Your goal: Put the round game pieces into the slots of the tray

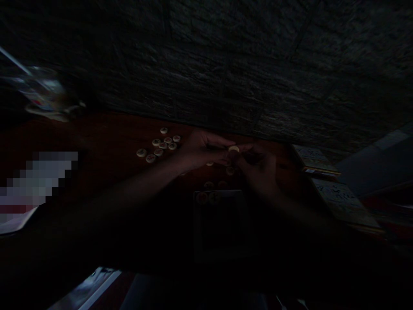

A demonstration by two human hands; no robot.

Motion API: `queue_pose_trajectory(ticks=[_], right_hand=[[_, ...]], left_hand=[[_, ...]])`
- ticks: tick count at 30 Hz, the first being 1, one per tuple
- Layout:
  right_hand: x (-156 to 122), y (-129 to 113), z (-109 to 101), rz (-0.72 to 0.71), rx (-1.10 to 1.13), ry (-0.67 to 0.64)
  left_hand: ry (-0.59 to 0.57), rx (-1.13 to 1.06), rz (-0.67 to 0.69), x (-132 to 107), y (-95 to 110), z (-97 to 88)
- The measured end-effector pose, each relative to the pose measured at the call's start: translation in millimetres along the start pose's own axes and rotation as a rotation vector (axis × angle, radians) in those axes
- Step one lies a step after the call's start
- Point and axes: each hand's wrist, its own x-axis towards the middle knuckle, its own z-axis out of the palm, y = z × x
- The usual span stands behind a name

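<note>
The light is very dim. Above the wooden table, a round xiangqi piece (233,149) with a pale edge is pinched between my two hands. My left hand (201,150) comes in from the left, thumb and fingers closed on the piece. From the other side my right hand (260,165) grips it with its fingertips. Partly hidden below the hands lie a few more pieces, one being a pale disc (230,171). An open box (242,215) stands nearer me, with a red-marked piece (202,197) and a dark-marked piece (214,197) at its far end.
Several loose xiangqi pieces (158,152) lie left of my left hand. Two flat printed boxes (343,202) rest at the right edge. A clear cup with a straw (48,92) stands far left. Behind the table (106,133) rises a rough stone wall (200,64).
</note>
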Motion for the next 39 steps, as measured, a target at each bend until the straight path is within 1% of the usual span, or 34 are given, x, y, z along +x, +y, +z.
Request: queue_pose_trajectory(ticks=[4,7,13,17,21,27,35,39], right_hand=[[-0.3,0.3,0.1,0.019,0.034,-0.008],[-0.2,0.6,0.9,0.026,0.057,0.001],[0.0,-0.6,2.0,0.068,0.065,0.001],[0.6,3.1,-1.4,0.061,0.07,-0.019],[0.6,4.9,-3.5,0.038,0.063,0.0],[0.0,0.1,-1.1,0.046,0.041,0.0],[1.2,1.9,1.3,0.024,0.073,0.009],[0.0,-1.1,0.9,0.044,0.102,-0.007]], left_hand=[[-0.011,0.106,0.037,0.0,0.3,1.1],[-0.012,0.139,0.061,0.3,0.8,2.3],[0.038,0.091,0.012,0.7,-1.4,-0.6],[0.071,0.056,0.007,-0.2,-0.8,-2.7],[0.069,0.047,0.012,-0.3,-0.7,-2.7],[0.086,0.041,0.0,0.0,-0.9,-1.4],[0.062,0.054,0.006,-0.9,2.7,2.3],[0.06,0.011,-0.004,-1.6,2.8,1.5]])
